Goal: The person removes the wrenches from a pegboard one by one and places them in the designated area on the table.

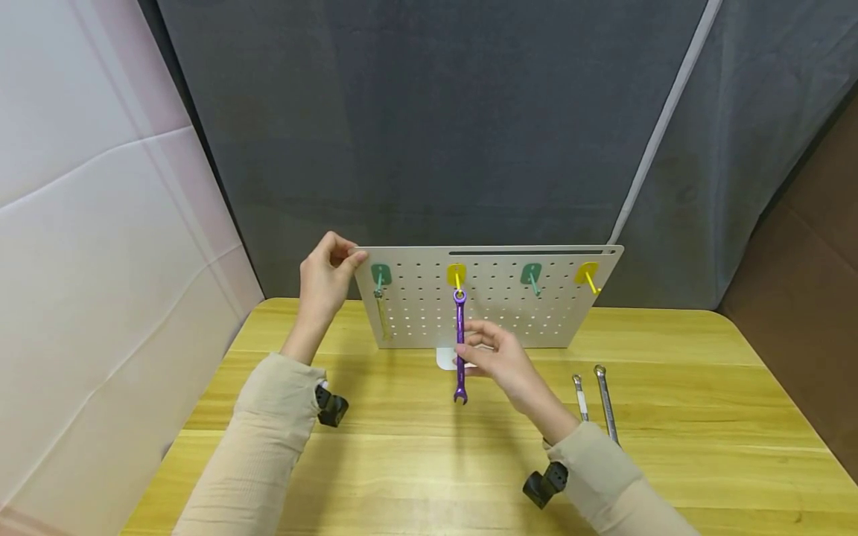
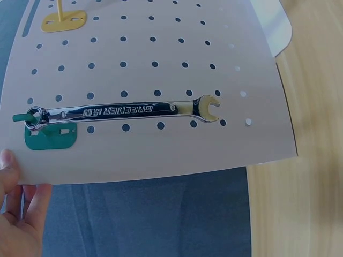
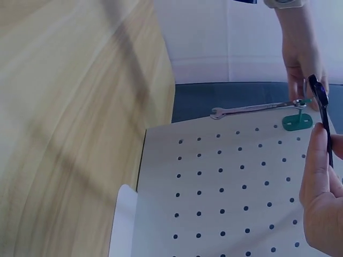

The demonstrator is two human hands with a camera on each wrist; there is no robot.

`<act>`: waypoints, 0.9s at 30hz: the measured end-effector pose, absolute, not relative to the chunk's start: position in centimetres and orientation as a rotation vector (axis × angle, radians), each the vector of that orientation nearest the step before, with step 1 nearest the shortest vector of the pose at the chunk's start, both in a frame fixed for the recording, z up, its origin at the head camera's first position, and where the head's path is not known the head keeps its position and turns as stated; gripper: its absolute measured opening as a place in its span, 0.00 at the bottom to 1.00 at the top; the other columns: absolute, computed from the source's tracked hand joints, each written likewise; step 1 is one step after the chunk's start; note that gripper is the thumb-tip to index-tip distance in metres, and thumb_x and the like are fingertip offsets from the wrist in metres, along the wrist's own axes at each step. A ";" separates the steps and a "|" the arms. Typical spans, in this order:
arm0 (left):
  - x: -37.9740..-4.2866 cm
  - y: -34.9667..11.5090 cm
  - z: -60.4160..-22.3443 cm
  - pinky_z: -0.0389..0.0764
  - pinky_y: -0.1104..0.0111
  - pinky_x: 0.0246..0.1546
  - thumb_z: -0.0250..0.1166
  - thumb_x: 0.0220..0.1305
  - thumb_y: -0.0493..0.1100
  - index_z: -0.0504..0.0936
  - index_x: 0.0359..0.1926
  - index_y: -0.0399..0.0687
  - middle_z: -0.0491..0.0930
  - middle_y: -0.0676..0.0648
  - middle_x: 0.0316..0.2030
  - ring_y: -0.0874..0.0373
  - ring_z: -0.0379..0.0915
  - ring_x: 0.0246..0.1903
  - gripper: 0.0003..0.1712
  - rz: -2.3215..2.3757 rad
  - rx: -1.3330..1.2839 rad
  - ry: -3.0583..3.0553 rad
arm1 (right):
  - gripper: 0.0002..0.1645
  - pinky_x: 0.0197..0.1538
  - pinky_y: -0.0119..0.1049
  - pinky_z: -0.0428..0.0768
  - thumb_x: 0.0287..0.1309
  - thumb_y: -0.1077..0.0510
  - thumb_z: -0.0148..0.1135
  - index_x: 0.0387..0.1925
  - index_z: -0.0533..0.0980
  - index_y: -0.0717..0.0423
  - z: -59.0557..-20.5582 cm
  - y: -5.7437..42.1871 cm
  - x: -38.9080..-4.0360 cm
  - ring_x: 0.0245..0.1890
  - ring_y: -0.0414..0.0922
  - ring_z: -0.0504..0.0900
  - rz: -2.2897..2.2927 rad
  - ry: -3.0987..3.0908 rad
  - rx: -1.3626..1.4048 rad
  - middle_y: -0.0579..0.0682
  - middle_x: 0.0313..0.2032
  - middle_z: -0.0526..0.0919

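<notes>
A purple combination wrench (image 1: 460, 346) hangs upright before the white pegboard (image 1: 415, 313), its ring end at the tip of a yellow hook (image 1: 456, 275). My right hand (image 1: 492, 357) pinches its shaft between thumb and fingers; in the right wrist view the wrench (image 3: 320, 101) looks dark. With thumb in front and fingers behind, my left hand (image 1: 327, 275) grips the board's upper left corner. A chrome combination wrench (image 2: 126, 111) hangs by its ring from the leftmost green hook (image 2: 51, 136), below that hand.
Another green hook (image 1: 532, 275) and a yellow hook (image 1: 587, 274) stick out on the board's right half. Two silver wrenches (image 1: 606, 402) lie on the wooden table (image 1: 690, 387) beside my right forearm. A grey curtain (image 1: 469, 134) hangs behind the board.
</notes>
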State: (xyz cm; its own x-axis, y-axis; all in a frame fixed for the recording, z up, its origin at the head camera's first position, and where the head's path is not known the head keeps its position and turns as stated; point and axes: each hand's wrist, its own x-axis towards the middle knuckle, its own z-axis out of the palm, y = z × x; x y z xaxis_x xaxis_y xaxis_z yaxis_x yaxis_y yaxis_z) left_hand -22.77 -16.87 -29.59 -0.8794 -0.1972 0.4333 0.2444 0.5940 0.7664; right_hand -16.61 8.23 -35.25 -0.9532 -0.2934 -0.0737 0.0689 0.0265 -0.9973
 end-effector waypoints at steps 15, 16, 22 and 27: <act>-22.8 -16.8 -29.6 0.69 0.75 0.35 0.64 0.62 0.41 0.75 0.40 0.36 0.80 0.38 0.36 0.58 0.70 0.34 0.12 -1.222 -0.025 -2.341 | 0.26 0.43 0.35 0.84 0.59 0.69 0.57 0.60 0.65 0.70 -34.9 8.4 -16.9 0.32 0.36 0.81 -2.000 2.053 -0.262 0.49 0.38 0.79; -22.8 -16.8 -29.7 0.69 0.75 0.35 0.64 0.62 0.41 0.76 0.40 0.36 0.80 0.38 0.36 0.58 0.70 0.34 0.12 -1.221 -0.026 -2.340 | 0.27 0.42 0.35 0.84 0.59 0.69 0.58 0.60 0.65 0.70 -34.9 8.3 -16.9 0.32 0.36 0.81 -2.002 2.052 -0.263 0.49 0.38 0.79; -22.8 -16.9 -29.7 0.67 0.78 0.34 0.64 0.62 0.41 0.75 0.40 0.36 0.80 0.38 0.37 0.58 0.69 0.33 0.12 -1.223 -0.028 -2.336 | 0.26 0.43 0.36 0.83 0.60 0.68 0.58 0.60 0.66 0.69 -35.0 8.4 -17.0 0.32 0.37 0.81 -2.010 2.072 -0.288 0.45 0.36 0.78; -22.9 -16.9 -29.7 0.67 0.78 0.34 0.64 0.62 0.41 0.75 0.41 0.36 0.80 0.38 0.37 0.58 0.69 0.33 0.12 -1.231 -0.025 -2.338 | 0.26 0.44 0.37 0.83 0.60 0.65 0.59 0.59 0.67 0.67 -35.2 8.9 -17.2 0.34 0.38 0.81 -2.009 2.110 -0.291 0.45 0.36 0.78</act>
State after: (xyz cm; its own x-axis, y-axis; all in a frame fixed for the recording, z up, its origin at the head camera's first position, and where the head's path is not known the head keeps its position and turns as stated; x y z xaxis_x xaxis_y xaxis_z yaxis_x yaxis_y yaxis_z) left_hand -22.88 -16.86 -29.65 -0.8776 -0.2075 0.4322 0.2388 0.5924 0.7694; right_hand -17.15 8.89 -35.18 -0.9576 -0.2874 -0.0185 0.0044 0.0496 -0.9988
